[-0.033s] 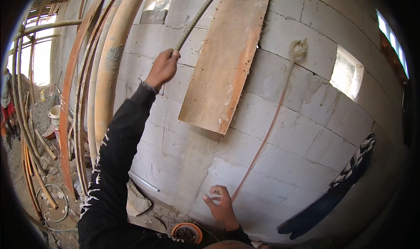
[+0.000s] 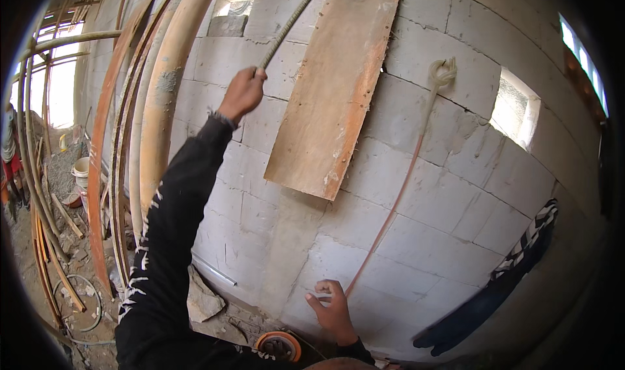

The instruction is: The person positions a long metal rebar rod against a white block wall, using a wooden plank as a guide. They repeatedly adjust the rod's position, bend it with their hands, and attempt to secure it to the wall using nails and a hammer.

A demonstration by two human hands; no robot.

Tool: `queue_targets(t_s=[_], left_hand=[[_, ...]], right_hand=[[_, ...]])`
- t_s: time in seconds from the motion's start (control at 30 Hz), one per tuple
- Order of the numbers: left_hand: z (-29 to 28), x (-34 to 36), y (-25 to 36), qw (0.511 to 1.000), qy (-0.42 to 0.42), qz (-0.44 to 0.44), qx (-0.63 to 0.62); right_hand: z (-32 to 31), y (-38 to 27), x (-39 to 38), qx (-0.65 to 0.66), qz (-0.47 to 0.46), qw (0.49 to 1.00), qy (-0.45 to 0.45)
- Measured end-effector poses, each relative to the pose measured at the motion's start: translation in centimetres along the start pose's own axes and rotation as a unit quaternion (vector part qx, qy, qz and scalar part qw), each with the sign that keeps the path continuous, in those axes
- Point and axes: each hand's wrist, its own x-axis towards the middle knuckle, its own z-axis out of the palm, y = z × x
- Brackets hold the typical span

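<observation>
My left hand (image 2: 242, 95) is raised toward the wall, its fingers wrapped round the lower end of a ribbed steel bar (image 2: 291, 26). The bar slants up to the right and leaves the picture at the top. Just right of it, a long wooden board (image 2: 332, 90) with nails along its edges stands out against the block wall (image 2: 426, 204). Low in front of the wall, my right hand (image 2: 333, 311) has curled fingers with a gap between thumb and forefinger, and I see nothing in it. A thin clear hose (image 2: 398, 201) with reddish liquid passes behind that hand.
Long planks (image 2: 97, 149) and a thick pipe (image 2: 158, 119) lean at the left. An orange-rimmed bucket (image 2: 278, 347) and a broken slab (image 2: 203, 295) lie below. Dark clothing (image 2: 482, 292) hangs at the right. A pale bucket (image 2: 80, 168) stands by rubble.
My left hand and the steel bar have shifted very slightly upward. My right hand sits a touch lower, its fingers in the same curl.
</observation>
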Motion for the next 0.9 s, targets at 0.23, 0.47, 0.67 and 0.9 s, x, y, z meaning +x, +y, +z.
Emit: queue_targets(t_s=[0.23, 0.47, 0.67, 0.9], left_hand=[[0.6, 15.1, -1.8, 0.986, 0.013, 0.022, 0.167], [-0.9, 25.2, -6.3, 0.98, -0.022, 0.104, 0.169], [-4.0, 31.4, -12.0, 0.978, -0.007, 0.163, 0.132], [-5.4, 32.2, -12.1, 0.954, 0.138, 0.067, 0.258]], right_hand=[[-2.6, 2.8, -2.5, -0.058, 0.069, 0.989, 0.115], [0.5, 5.4, -3.1, -0.022, 0.139, 0.967, 0.211], [4.7, 5.2, -0.4, -0.024, 0.114, 0.964, 0.238], [5.7, 5.8, 1.2, -0.107, 0.057, 0.955, 0.271]])
